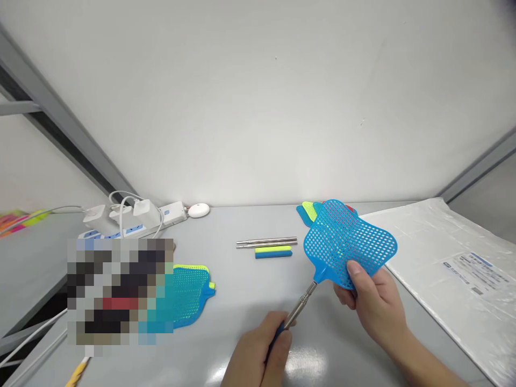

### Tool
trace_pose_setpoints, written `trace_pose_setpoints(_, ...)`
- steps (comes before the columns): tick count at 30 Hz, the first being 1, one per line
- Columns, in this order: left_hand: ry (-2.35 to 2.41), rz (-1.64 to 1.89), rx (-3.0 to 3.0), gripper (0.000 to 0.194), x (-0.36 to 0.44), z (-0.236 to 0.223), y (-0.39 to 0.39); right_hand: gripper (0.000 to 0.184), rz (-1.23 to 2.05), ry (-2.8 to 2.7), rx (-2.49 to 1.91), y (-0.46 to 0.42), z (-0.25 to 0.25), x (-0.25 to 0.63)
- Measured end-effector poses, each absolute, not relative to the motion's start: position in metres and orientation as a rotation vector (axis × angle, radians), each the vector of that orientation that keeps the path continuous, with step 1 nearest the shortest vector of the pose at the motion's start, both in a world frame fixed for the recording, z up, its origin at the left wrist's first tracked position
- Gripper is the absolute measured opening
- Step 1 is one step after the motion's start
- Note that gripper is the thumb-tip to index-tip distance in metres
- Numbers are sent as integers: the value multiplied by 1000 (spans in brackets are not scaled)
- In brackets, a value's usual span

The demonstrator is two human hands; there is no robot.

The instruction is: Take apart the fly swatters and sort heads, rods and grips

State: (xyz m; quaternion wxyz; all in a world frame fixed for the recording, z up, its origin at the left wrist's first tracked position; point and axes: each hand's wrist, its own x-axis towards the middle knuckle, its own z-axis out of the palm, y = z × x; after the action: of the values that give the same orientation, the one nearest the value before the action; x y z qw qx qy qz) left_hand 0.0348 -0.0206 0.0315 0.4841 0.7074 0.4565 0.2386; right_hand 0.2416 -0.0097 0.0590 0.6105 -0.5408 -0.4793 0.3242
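Cord (77,372): yellow, at the near left of the grey table (229,301).
Blurred patch (121,295): pixelated, so I cannot tell what it covers.
Power strip (174,213): at the back left, crowded with white plugs (147,213) and cables.
Left heads (187,298): a blue mesh one lying over a yellow-green one, part of them lost in the blurred patch.
Puck (199,210): white, just beside the power strip, near the wall (250,107).
Left hand (262,344): I see it curled closed round a dark blue handle (277,337).
Rods (266,241): thin, metal, lying side by side.
Grips (273,254): one yellow-green, one blue, lying just in front of the rods.
Shaft (297,313): metal, slanting up rightward from the handle to the neck of the held head (342,242); I cannot tell how firmly they join.
Far heads (308,210): several colours, overlapping by the wall, partly hidden behind the held head.
Held head: blue mesh, raised and tilted above the table.
Right hand (373,298): pinched closed on the held head's lower edge, thumb on top, fingers underneath.
Package (423,236): white, flat, with a printed label (478,273).
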Motion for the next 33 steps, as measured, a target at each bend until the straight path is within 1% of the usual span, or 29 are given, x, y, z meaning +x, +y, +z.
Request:
trace_pose_setpoints(5,1064,593,1698,40,35,32,-20,51,697,-1156,-1270,-13,60,244)
trace_pose_setpoints(15,1084,595,1777,37,33,32,-23,49,732,-1323,-1265,-21,64,252)
trace_pose_setpoints(19,1102,612,1830,38,33,31,-25,44,855,-1436,-1330,-21,73,257)
trace_pose_setpoints(21,1108,652,1873,37,32,30,-26,42,937,-1420,-1390,-20,77,259)
trace_pose_setpoints(24,1117,680,1929,34,31,29,-28,44,1001,-1364,-1434,-18,79,256)
trace_pose_setpoints(26,1138,688,1957,32,30,28,-31,42,1016,-1317,-1433,-16,77,251)
trace_pose_setpoints(29,1195,671,1990,30,27,28,-35,33,999,-1277,-1420,-15,75,243)
trace_pose_setpoints(33,1238,618,2084,26,23,35,-38,35,982,-1261,-1469,-16,72,236)
